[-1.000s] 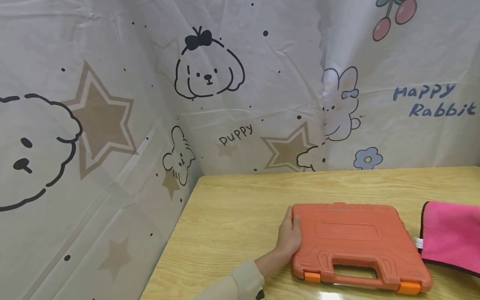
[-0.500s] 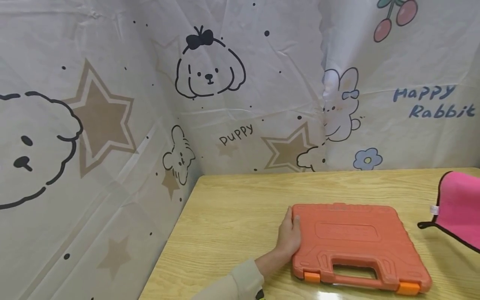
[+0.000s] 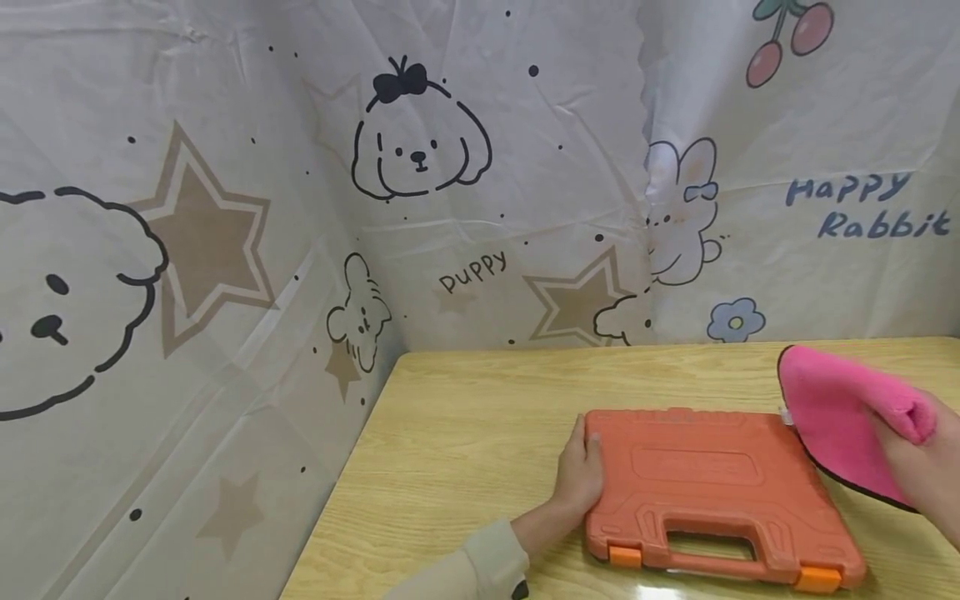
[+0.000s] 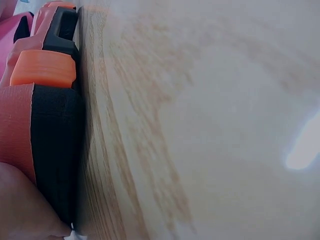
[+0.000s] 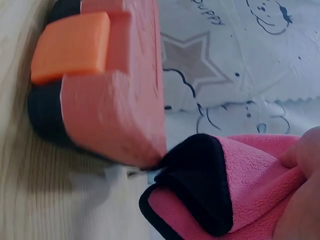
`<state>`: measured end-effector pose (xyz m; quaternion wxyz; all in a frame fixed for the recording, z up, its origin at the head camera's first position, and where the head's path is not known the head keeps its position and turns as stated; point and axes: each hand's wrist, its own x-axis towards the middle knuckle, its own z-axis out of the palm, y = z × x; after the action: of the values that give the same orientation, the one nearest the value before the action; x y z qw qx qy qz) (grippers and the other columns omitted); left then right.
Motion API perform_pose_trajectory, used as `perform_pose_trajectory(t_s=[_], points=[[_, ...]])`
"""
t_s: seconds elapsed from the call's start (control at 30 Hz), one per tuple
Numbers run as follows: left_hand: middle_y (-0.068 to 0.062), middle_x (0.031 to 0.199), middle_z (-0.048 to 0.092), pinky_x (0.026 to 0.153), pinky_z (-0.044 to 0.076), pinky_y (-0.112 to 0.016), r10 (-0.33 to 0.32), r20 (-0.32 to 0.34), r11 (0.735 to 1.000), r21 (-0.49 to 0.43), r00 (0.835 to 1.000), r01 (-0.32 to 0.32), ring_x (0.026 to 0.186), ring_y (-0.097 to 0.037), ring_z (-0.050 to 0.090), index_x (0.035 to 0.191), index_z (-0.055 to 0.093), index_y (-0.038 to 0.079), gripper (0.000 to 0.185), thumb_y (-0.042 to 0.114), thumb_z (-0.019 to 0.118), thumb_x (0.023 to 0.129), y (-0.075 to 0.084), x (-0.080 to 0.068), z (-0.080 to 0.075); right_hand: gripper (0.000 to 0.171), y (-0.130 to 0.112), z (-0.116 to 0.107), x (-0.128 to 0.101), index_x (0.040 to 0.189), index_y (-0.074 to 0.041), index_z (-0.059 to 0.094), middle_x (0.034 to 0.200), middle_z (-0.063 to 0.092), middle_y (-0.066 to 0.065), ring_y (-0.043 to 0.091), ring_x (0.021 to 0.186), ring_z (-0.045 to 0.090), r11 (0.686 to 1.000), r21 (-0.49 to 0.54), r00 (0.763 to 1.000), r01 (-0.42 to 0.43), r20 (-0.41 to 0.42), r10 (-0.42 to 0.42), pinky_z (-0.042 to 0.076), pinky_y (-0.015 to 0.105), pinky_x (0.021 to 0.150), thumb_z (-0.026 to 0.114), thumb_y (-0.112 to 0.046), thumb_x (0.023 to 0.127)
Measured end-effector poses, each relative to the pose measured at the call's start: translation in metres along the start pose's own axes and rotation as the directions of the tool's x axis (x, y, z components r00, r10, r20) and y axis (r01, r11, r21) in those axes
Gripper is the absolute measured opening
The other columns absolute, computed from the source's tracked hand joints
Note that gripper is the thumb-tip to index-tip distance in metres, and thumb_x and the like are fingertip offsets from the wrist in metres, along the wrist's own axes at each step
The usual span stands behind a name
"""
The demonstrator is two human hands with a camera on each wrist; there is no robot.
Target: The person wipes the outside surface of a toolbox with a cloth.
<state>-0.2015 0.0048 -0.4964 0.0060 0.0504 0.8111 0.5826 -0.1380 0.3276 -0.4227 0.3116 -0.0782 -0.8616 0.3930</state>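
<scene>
An orange-red plastic carrying case (image 3: 697, 467) with bright orange latches lies flat on the table, its handle facing me. My left hand (image 3: 576, 475) holds its left edge, with the thumb at the lid's rim and the fingers along the side. In the left wrist view, part of that hand (image 4: 25, 210) touches the case's red lid and black lower shell. My right hand (image 3: 918, 458) grips a pink cloth (image 3: 832, 408) with black edging, bunched in the fingers. The cloth's near folds (image 5: 200, 185) reach the case's right side in the right wrist view.
The light wood table (image 3: 465, 425) carries the case. Behind and at the left hangs a pale printed curtain (image 3: 285, 175) with dogs, stars and a rabbit. A bright light reflection shows on the tabletop near the case's front.
The pink cloth has been lifted, swung right, then brought back left to the case's right side, with my right hand coming into view. My left hand and the case have stayed put.
</scene>
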Motion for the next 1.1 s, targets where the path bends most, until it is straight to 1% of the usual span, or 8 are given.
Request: perform_pose_trajectory(t_s=[0.13, 0.23, 0.43, 0.6, 0.8, 0.9, 1.03, 1.1], points=[[-0.022, 0.156, 0.032, 0.117, 0.024, -0.047, -0.008, -0.004, 1.000, 0.003, 1.000, 0.008, 0.145, -0.033, 0.028, 0.154, 0.024, -0.008, 0.052, 0.017, 0.035, 0.110, 0.001, 0.000, 0.000, 0.031, -0.012, 0.008, -0.002, 0.074, -0.003, 0.041, 0.064, 0.043, 0.006, 0.018, 0.062, 0.043, 0.983, -0.182, 0.993, -0.013, 0.116, 0.034, 0.027, 0.026, 0.051, 0.056, -0.012, 0.099], [-0.022, 0.156, 0.033, 0.117, 0.024, -0.048, -0.007, -0.005, 1.000, 0.002, 1.000, 0.007, 0.144, -0.033, 0.029, 0.154, 0.024, -0.009, 0.052, 0.017, 0.035, 0.110, 0.001, 0.000, 0.000, 0.032, -0.018, 0.017, -0.005, 0.073, -0.006, 0.042, 0.063, 0.039, 0.005, 0.027, 0.063, 0.044, 0.972, -0.233, 0.989, 0.013, 0.145, 0.022, 0.028, 0.029, 0.053, 0.060, -0.015, 0.097], [-0.022, 0.157, 0.032, 0.117, 0.024, -0.048, -0.008, 0.001, 1.000, -0.010, 1.000, 0.008, 0.145, -0.033, 0.028, 0.154, 0.023, -0.009, 0.052, 0.017, 0.035, 0.110, 0.001, 0.000, -0.001, 0.038, -0.027, 0.037, -0.011, 0.073, -0.009, 0.038, 0.063, 0.027, 0.000, 0.020, 0.059, 0.037, 0.986, -0.152, 0.967, 0.067, 0.252, -0.027, 0.024, 0.029, 0.052, 0.064, -0.023, 0.098], [-0.021, 0.157, 0.031, 0.117, 0.023, -0.048, -0.009, 0.007, 1.000, -0.006, 1.000, 0.009, 0.145, -0.034, 0.027, 0.154, 0.023, -0.008, 0.052, 0.017, 0.035, 0.110, 0.000, 0.000, -0.001, 0.036, -0.036, 0.055, -0.015, 0.075, -0.011, 0.041, 0.064, 0.031, -0.001, 0.021, 0.064, 0.044, 0.989, -0.104, 0.939, 0.104, 0.337, -0.063, 0.028, 0.031, 0.056, 0.062, -0.027, 0.100], [-0.021, 0.158, 0.030, 0.117, 0.022, -0.048, -0.002, 0.015, 1.000, -0.017, 1.000, 0.002, 0.145, -0.034, 0.026, 0.154, 0.022, -0.008, 0.052, 0.017, 0.034, 0.110, -0.001, 0.000, 0.000, 0.039, -0.052, 0.080, -0.016, 0.072, -0.014, 0.040, 0.067, 0.030, -0.004, 0.019, 0.066, 0.043, 0.984, -0.022, 0.920, 0.177, 0.360, -0.157, 0.030, 0.030, 0.056, 0.064, -0.029, 0.099], [-0.022, 0.157, 0.030, 0.117, 0.022, -0.049, 0.005, 0.012, 1.000, -0.015, 1.000, -0.004, 0.145, -0.034, 0.026, 0.154, 0.022, -0.009, 0.052, 0.017, 0.034, 0.110, -0.002, 0.000, 0.000, 0.045, -0.060, 0.092, -0.018, 0.071, -0.014, 0.033, 0.068, 0.024, -0.005, 0.014, 0.061, 0.035, 0.985, 0.024, 0.901, 0.170, 0.402, -0.165, 0.027, 0.028, 0.054, 0.060, -0.034, 0.101], [-0.022, 0.157, 0.031, 0.117, 0.023, -0.049, 0.011, 0.005, 1.000, -0.004, 1.000, -0.011, 0.145, -0.034, 0.027, 0.154, 0.023, -0.010, 0.052, 0.016, 0.034, 0.110, -0.002, 0.000, 0.000, 0.043, -0.070, 0.107, -0.023, 0.074, -0.014, 0.033, 0.068, 0.021, -0.005, 0.011, 0.058, 0.026, 0.987, 0.049, 0.863, 0.152, 0.481, -0.157, 0.024, 0.027, 0.054, 0.055, -0.037, 0.103], [-0.022, 0.156, 0.032, 0.117, 0.024, -0.049, 0.012, 0.004, 1.000, -0.004, 1.000, -0.012, 0.144, -0.034, 0.028, 0.153, 0.024, -0.010, 0.051, 0.016, 0.034, 0.110, -0.001, 0.000, 0.000, 0.041, -0.074, 0.115, -0.024, 0.075, -0.014, 0.035, 0.068, 0.021, -0.006, 0.010, 0.059, 0.027, 0.983, 0.062, 0.847, 0.172, 0.501, -0.180, 0.024, 0.026, 0.055, 0.055, -0.035, 0.104]])
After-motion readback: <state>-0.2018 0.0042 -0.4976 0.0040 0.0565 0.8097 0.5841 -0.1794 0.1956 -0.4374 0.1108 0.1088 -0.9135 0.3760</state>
